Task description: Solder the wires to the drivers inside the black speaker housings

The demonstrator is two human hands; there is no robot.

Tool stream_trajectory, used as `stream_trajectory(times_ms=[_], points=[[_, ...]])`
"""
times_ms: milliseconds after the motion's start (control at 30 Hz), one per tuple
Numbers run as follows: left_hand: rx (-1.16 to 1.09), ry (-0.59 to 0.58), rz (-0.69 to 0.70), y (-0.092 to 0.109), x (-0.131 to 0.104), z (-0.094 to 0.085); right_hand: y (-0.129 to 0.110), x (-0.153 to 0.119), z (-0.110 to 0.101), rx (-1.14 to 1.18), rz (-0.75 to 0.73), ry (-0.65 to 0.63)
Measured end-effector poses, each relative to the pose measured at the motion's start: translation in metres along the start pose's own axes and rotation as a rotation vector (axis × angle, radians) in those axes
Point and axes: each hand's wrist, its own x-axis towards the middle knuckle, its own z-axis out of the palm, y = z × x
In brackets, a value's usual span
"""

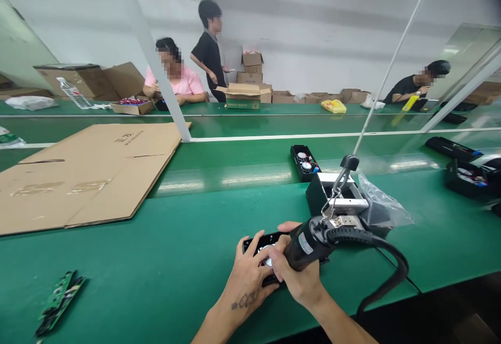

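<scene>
My left hand [247, 272] is closed round the near left side of a black speaker casing [267, 240] on the bench, fingers bent over its edge. Silver round parts show between my fingers. A black electric screwdriver [307, 246], hung from a metal hook and cord, slants down over the casing. Wrapped round its lower end is my right hand [300, 280], close against my left fingers. The bit and the spot under it are hidden by my hands. Behind the screwdriver stands a black box with metal brackets [344, 204].
Green circuit boards [60, 302] lie at left, near a flattened cardboard sheet [94, 172]. An open speaker casing [305, 163] sits farther back; more black casings [467, 179] are at right. Clear plastic [385, 203] drapes beside the box. Several people work across the bench.
</scene>
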Motion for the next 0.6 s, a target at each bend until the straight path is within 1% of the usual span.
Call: stream_trajectory(times_ms=[133,367,467,600], points=[[-0.017,-0.018,-0.008,0.002,0.001,-0.002,0.004,-0.002,-0.002,-0.04,0.025,0.026],[0.067,0.047,0.027,-0.002,-0.001,0.006,0.003,0.0,0.006,-0.087,0.045,0.04],[0.058,0.042,0.02,-0.002,0.0,0.004,0.001,0.001,0.005,-0.057,0.056,0.015],[-0.03,0.015,-0.003,0.001,0.001,-0.003,-0.007,0.002,0.004,0.048,-0.003,0.029]])
